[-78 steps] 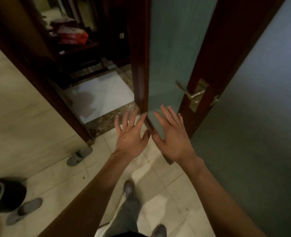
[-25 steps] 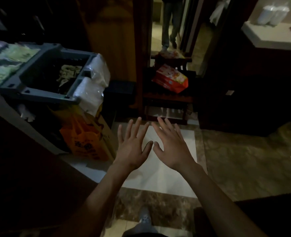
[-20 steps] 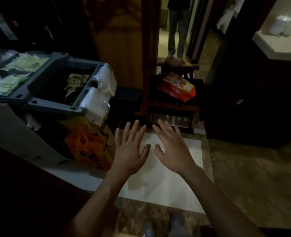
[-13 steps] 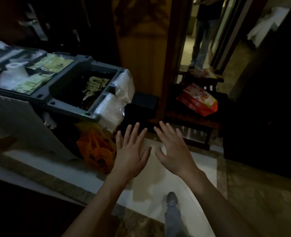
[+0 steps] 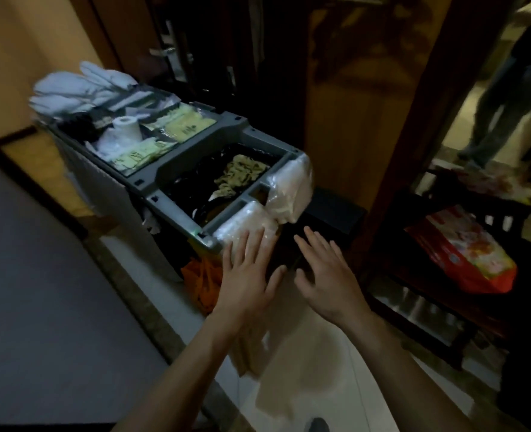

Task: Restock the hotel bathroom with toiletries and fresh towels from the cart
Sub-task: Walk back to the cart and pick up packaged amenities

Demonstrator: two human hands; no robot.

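Note:
A grey housekeeping cart stands at the left in a dim hallway. Its top tray holds yellow-green toiletry sachets, a toilet paper roll and folded white towels at the far end. Clear plastic-wrapped bundles hang at its near corner. My left hand is spread flat in front of the cart's near corner, fingers straight, holding nothing. My right hand hovers beside it, also spread and empty.
An orange bag hangs under the cart's near end. A dark wooden rack at the right carries a red and orange package. Another person's legs stand in the doorway at the back right. Pale tiled floor lies below my arms.
I left the bathroom door and came up to the cart, which is now closer and more central. Both hands stayed spread and empty; the left now reaches the cart's near corner.

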